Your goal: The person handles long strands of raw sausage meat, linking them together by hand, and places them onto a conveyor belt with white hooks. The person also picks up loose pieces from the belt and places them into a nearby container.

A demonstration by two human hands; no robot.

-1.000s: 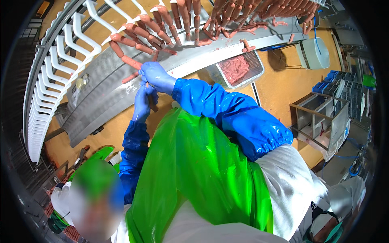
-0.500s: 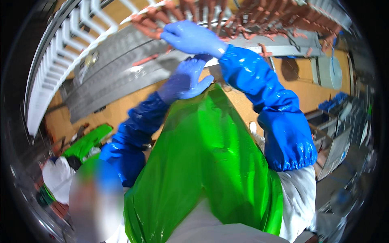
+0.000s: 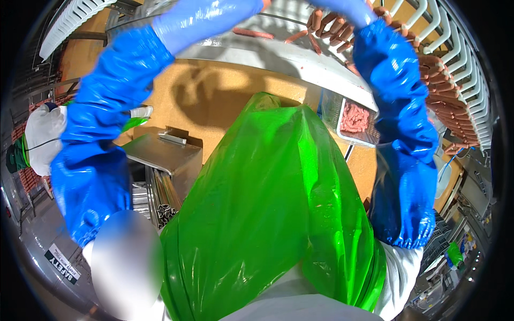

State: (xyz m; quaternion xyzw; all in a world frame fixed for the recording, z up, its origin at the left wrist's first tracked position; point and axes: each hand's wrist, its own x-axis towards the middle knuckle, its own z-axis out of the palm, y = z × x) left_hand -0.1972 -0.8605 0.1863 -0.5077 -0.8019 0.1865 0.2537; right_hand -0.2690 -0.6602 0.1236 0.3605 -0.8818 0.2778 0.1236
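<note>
While plenty of sausage links [image 3: 447,101] already hang from the white hooks on your right, I can't spot any on the upper-left hooks [image 3: 72,24], so I'd guess partway. The stretch between is cropped, so no clue how much is left. A bunch of links [image 3: 335,25] sits just by your right hand [image 3: 353,12], and a few loose sausages [image 3: 253,33] lie on the metal trough. Can't tell what your right fingers are doing, they're out of frame. Same for your left hand [image 3: 206,20]: pinkish bit at the tips, can't say if you're gripping it. The links look plump, smooth, reddish-brown; the loose ones look pinker.
</note>
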